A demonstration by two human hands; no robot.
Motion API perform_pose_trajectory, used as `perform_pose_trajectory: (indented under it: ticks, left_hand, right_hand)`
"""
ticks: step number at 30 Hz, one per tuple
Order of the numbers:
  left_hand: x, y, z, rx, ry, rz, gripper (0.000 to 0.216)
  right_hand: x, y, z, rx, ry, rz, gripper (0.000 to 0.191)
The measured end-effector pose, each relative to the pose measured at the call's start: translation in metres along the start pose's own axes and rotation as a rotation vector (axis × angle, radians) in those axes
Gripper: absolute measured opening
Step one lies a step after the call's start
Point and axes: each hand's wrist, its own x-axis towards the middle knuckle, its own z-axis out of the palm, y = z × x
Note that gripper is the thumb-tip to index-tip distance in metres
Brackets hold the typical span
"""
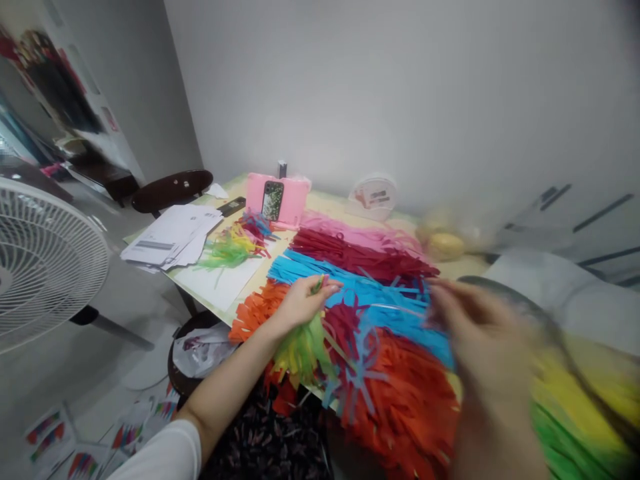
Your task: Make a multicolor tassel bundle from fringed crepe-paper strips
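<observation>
My left hand [303, 301] is closed in a pinch on a bunch of green paper strips [303, 347] that hang down from it over the table's near edge. My right hand [475, 327] is raised over the blue strips [350, 283] and smeared by motion, so its fingers cannot be read. Rows of cut paper strips cover the table: pink [350, 230], dark red [360, 257], blue, and orange [400, 393]. Yellow and green strips [575, 400] lie at the right.
A phone [273, 200] leans on a pink stand [290, 193] at the table's back. White papers [173, 237] and a small mixed heap of strips [235, 243] lie at the left. A standing fan [45, 260] is at far left, a dark stool [173, 188] behind, printed sheets [50, 437] on the floor.
</observation>
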Motion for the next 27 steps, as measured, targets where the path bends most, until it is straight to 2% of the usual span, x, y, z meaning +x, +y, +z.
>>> perform_pose_trajectory:
  ticks: [2,4,6,8,12,16,22,27]
  left_hand:
    - [-0.004,0.005,-0.001,-0.020,-0.059,-0.012,0.036]
    - [-0.008,0.009,-0.002,-0.064,-0.140,-0.016,0.037]
    - [-0.012,0.011,-0.003,-0.110,-0.200,-0.007,0.038]
    - [-0.016,0.014,-0.003,-0.171,-0.174,-0.005,0.034]
    - [-0.022,0.016,-0.005,-0.287,-0.010,-0.019,0.035]
    - [-0.022,0.009,-0.006,-0.516,0.011,-0.080,0.045]
    - [-0.023,0.006,-0.007,-0.600,0.016,-0.129,0.046]
    - [-0.027,0.005,-0.004,-0.602,0.028,-0.127,0.045]
  right_hand:
    - [-0.013,-0.009,0.024,-0.053,-0.168,-0.016,0.035]
    - [-0.021,-0.018,0.045,-0.048,-0.310,-0.047,0.034]
    - [-0.024,-0.024,0.057,0.001,-0.374,-0.059,0.035]
    - [-0.024,-0.027,0.062,0.036,-0.374,-0.042,0.035]
    - [-0.026,-0.024,0.060,0.041,-0.260,0.000,0.036]
    - [-0.033,-0.017,0.052,-0.041,-0.179,-0.024,0.037]
    - [-0.042,-0.017,0.049,-0.136,-0.331,-0.072,0.034]
    - [-0.044,-0.021,0.051,-0.166,-0.335,-0.093,0.036]
